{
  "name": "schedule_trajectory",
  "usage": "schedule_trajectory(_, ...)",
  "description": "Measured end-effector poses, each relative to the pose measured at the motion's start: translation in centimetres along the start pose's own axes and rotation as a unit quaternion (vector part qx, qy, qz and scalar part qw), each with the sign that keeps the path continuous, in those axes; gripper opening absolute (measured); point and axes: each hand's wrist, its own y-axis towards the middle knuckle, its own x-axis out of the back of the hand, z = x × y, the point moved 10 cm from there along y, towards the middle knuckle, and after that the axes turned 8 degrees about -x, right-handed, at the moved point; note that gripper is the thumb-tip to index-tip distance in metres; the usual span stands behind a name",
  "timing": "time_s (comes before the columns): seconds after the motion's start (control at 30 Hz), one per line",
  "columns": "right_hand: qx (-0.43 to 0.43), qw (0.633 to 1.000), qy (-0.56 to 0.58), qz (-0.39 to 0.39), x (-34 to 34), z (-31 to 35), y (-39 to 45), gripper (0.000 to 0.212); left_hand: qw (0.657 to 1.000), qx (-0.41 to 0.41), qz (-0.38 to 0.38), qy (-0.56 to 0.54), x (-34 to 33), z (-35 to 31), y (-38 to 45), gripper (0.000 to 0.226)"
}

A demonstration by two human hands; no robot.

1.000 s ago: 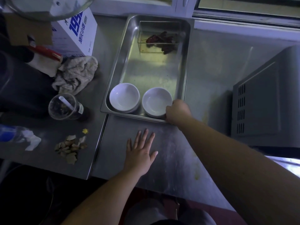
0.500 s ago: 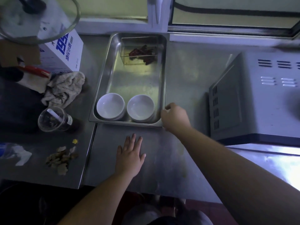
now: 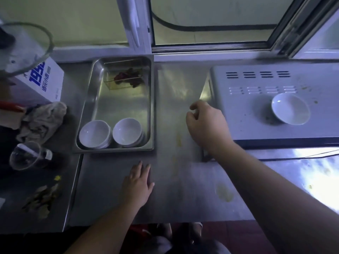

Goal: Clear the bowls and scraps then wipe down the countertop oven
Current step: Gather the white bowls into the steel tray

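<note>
Two white bowls [image 3: 95, 134] [image 3: 127, 132] sit side by side at the near end of a steel tray [image 3: 91, 92]. A third white bowl [image 3: 290, 109] rests tilted on top of the grey countertop oven [image 3: 247, 110], among small crumbs. My right hand [image 3: 205, 121] hovers between the tray and the oven, fingers loosely curled and holding nothing. My left hand [image 3: 137, 184] lies flat on the steel counter [image 3: 183, 189], fingers spread. Brown scraps [image 3: 41, 197] lie on the counter at the left.
A crumpled cloth [image 3: 42, 121] lies left of the tray, with a clear plastic cup [image 3: 27, 154] in front of it and a white box [image 3: 44, 79] behind. A clear container with red scraps [image 3: 126, 77] stands at the tray's far end. A window runs along the back.
My right hand let go of the tray's near right corner and moved right toward the oven. The view swung right, bringing the oven top and its bowl into sight.
</note>
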Motion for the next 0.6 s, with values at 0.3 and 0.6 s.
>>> schedule_trajectory(0.3,-0.063,0.99,-0.075,-0.106,11.4,-9.4,1.0,0.035,0.999,-0.009,0.038,0.003,-1.2,-4.8,1.1,0.08)
schedule_trajectory(0.6,-0.168,0.967,-0.09,-0.17,18.4,-17.5,1.5,0.04,0.999,-0.019,0.029,0.02,-1.3,-4.9,1.2,0.082)
